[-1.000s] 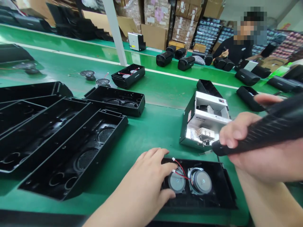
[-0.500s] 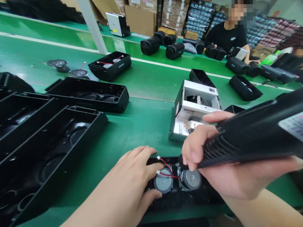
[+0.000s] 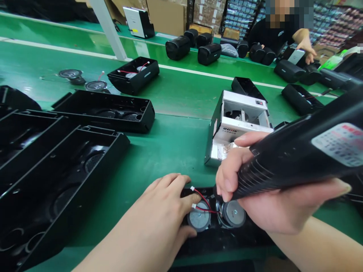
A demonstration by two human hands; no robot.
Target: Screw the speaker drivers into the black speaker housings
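My right hand (image 3: 272, 200) is wrapped round a black electric screwdriver (image 3: 295, 151) with a ribbed grip and a white label. Its nose points down at the upper edge of a round speaker driver (image 3: 235, 214); the tip is hidden by my fingers. That driver sits in a black speaker housing (image 3: 218, 241). Beside it lies a second speaker driver (image 3: 199, 217), with red and black wires (image 3: 208, 204) ending in white plugs. My left hand (image 3: 167, 211) grips the housing's left end, thumb and fingers around the second driver.
Behind my right hand stands a white WEIXIN screw feeder (image 3: 241, 117). Large black housings (image 3: 85, 181) fill the left side. Farther back are a small housing with wired drivers (image 3: 134, 75) and loose drivers (image 3: 96, 86). A co-worker (image 3: 278, 37) is across the line among finished-looking black speakers (image 3: 210, 54).
My view has shifted slightly; both hands, the screwdriver and the housing keep nearly the same arrangement. The co-worker's arm has risen and reaches out over the far speakers.
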